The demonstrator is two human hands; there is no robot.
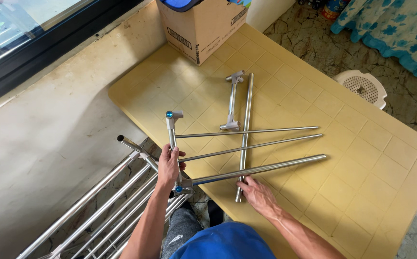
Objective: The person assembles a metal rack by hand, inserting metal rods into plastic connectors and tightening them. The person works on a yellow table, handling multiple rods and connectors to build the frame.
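My left hand (169,165) grips a short upright metal bar with grey plastic connectors and blue caps (171,129), at the near left corner of a yellow plastic table (362,158). Three long metal rods (251,146) run from that bar to the right across the table. My right hand (258,194) rests on the table, fingers touching the thickest, nearest rod (266,168). Another long rod (246,129) lies crosswise under them. Beside it lies a second short bar with grey connectors (232,100).
A cardboard box (201,26) stands at the table's far edge. A metal rack frame of several tubes (107,206) sits on the floor to the left of my legs. A white plastic stool (362,87) stands beyond the table, near a blue floral cloth (400,29).
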